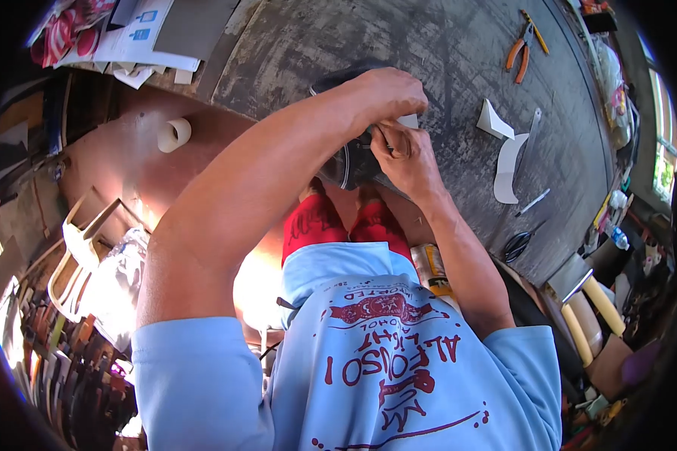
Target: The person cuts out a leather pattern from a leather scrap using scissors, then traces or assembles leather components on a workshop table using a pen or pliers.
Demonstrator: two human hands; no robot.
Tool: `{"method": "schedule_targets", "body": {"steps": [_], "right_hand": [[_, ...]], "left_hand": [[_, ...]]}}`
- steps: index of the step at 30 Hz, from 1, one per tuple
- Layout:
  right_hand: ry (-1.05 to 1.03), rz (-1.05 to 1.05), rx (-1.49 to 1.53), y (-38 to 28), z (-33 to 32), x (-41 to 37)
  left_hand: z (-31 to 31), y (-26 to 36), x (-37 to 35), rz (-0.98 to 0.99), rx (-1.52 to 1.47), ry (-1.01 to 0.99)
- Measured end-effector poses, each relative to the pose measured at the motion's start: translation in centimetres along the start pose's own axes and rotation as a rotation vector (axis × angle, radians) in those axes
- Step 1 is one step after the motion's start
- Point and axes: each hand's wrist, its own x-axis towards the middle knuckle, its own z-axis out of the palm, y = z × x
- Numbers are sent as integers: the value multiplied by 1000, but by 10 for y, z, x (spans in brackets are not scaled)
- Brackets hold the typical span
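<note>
My left hand [397, 92] is closed, its fingers curled out of sight at the table's near edge. A small white piece [408, 121] shows just below it. Right under it, my right hand [405, 154] is closed in a fist; something small and dark shows at its fingers, too hidden to name. A black object [342, 165] with a pale curved rim lies beneath and beside both hands, mostly covered by my left forearm. To the right on the dark worn table [444, 52] are a folded white piece [495, 120] and a curved white strip [508, 169].
Orange-handled pliers [520, 56], a metal ruler-like strip [532, 128], a white pen [532, 203] and a coiled black cord [516, 246] lie at the right. A hammer-like tool [572, 279] is at the lower right. Papers [139, 37] sit upper left; a white roll [174, 135] is below them.
</note>
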Motion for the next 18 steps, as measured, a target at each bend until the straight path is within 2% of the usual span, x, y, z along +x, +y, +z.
{"method": "schedule_targets", "body": {"steps": [1, 3, 5, 7, 11, 18], "right_hand": [[-1, -34, -5, 2, -1, 0], [-75, -64, -51, 6, -6, 3], [-108, -85, -62, 8, -10, 4], [-107, -95, -33, 8, -9, 2], [-79, -148, -46, 7, -9, 3], [-132, -208, -68, 13, -9, 3]], "left_hand": [[3, 0, -2, -18, -35, -2], [9, -2, -15, 42, -38, 202], [13, -4, -14, 4, -45, 226], [14, -3, -1, -142, -70, 67], [13, 3, -5, -140, -30, 135], [14, 8, 1, -156, 104, 83]]}}
